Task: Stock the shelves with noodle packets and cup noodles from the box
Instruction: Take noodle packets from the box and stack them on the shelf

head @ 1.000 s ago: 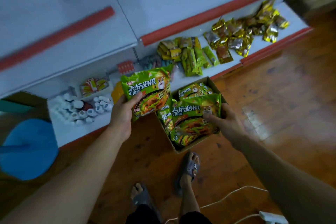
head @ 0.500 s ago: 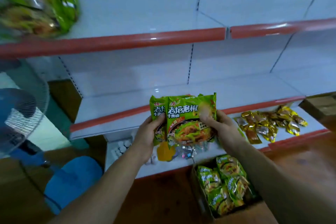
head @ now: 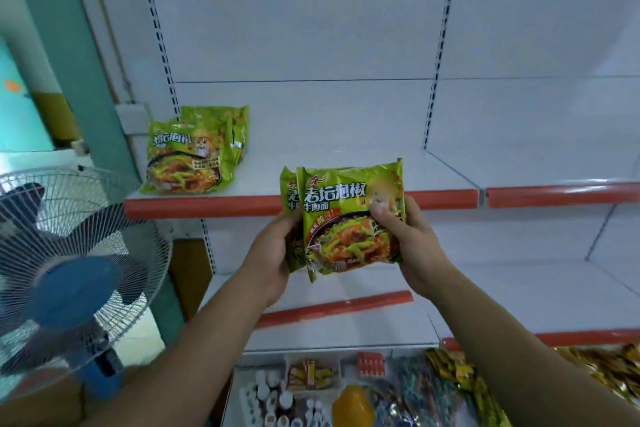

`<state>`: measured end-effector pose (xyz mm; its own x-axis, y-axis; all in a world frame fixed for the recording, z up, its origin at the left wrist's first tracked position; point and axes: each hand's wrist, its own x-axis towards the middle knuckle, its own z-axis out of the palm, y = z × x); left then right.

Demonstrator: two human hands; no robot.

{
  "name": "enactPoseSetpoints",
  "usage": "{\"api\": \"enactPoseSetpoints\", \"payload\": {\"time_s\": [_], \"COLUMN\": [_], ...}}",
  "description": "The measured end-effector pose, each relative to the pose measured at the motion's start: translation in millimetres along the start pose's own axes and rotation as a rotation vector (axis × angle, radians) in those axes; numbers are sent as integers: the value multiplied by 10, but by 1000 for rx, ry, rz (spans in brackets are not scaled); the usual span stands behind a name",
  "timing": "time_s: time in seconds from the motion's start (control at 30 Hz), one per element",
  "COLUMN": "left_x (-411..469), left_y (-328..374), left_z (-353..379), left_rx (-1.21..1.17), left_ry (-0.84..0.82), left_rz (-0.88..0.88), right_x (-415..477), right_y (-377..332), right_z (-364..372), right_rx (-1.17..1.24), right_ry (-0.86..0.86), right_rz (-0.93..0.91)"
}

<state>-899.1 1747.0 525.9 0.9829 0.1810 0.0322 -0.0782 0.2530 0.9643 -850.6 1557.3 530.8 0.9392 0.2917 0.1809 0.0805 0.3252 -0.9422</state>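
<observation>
Orange-edged shelf (head: 346,172) bears perhaps two noodle packets (head: 194,152).

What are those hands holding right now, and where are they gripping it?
Two green plastic noodle packets, stacked together: the left hand grips their left edge, the right hand their right edge, thumb on the front.

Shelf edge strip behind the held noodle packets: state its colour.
The edge strip is orange-red; head view shows it best.

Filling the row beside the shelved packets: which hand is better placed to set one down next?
Likely left. The left hand grips the rear packet, nearer the shelved packets; the right hand grips the front packet, farther away.
</observation>
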Motion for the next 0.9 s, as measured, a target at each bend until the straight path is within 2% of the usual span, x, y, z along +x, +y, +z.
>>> {"api": "enactPoseSetpoints", "payload": {"time_s": [0.13, 0.3, 0.43, 0.57, 0.9], "left_x": [394, 831, 1096, 1425, 2099], "left_y": [276, 602, 714, 757, 839], "left_z": [45, 151, 125, -56, -536], "left_rx": [29, 12, 175, 327, 364], "left_ry": [81, 74, 101, 179, 268], "left_rz": [54, 131, 219, 242, 285], "right_x": [505, 1191, 1622, 1936, 2629], "right_y": [-166, -321, -331, -282, -104], "right_z": [72, 90, 193, 347, 755], "right_rx": [25, 27, 13, 6, -105], "right_ry": [-37, -37, -58, -67, -9], "right_rz": [-32, -58, -43, -45, -29]}}
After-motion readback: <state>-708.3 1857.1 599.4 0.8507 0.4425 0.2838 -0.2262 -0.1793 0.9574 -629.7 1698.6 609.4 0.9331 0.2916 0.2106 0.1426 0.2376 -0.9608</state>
